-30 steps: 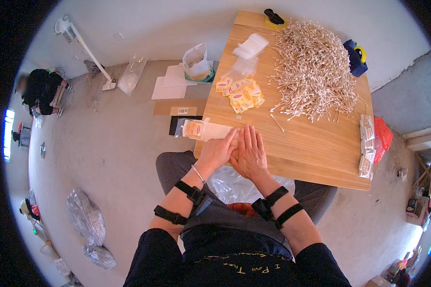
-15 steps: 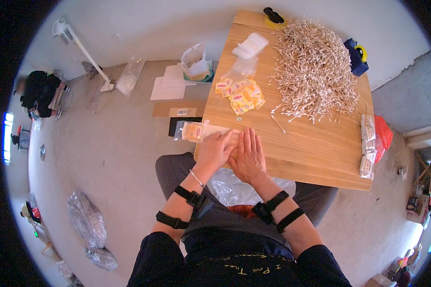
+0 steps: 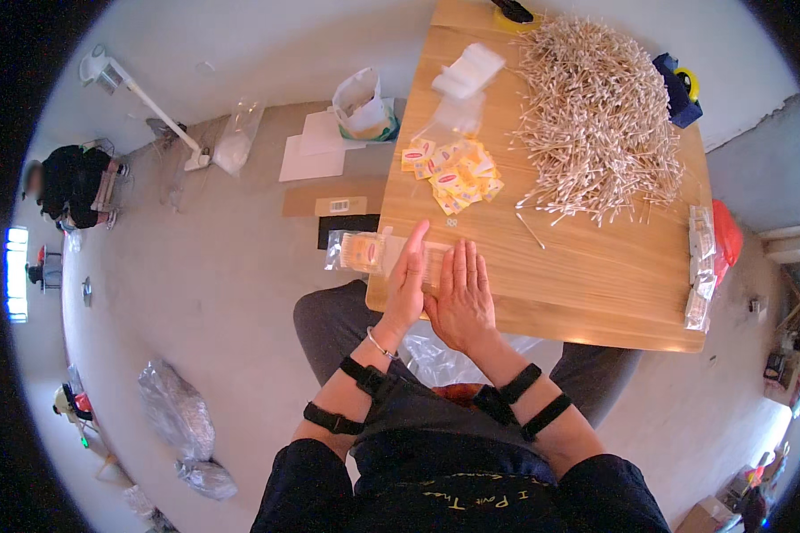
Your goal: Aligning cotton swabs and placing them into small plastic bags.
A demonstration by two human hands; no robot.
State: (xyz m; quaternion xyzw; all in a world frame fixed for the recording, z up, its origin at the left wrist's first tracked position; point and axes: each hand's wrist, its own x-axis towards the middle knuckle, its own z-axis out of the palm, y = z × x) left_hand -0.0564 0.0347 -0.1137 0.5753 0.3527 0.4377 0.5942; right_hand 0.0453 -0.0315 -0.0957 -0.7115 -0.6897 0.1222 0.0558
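Observation:
A row of cotton swabs [image 3: 433, 265] lies side by side at the table's near left edge, between my hands. My left hand [image 3: 404, 282] stands on its edge at the left side of the row, fingers stretched out and holding nothing. Flat over the row's right side rests my right hand [image 3: 464, 298], fingers straight and together. Just left of my left hand, a clear bag [image 3: 361, 252] with swabs and a yellow card in it sticks out past the table edge. Further up lie several yellow and white cards [image 3: 458, 178]. One loose swab [image 3: 532, 230] lies right of them.
A big heap of cotton swabs [image 3: 596, 124] covers the table's far right. Clear plastic sleeves [image 3: 468, 71] lie at the far left, a blue tape dispenser [image 3: 680, 93] at the far right edge. Filled packs [image 3: 700, 266] line the right edge. A bag [image 3: 364, 107] stands on the floor.
My left hand has turned from lying over the swabs to standing on its edge, uncovering part of the row. My right hand stays flat in place. The view has shifted slightly.

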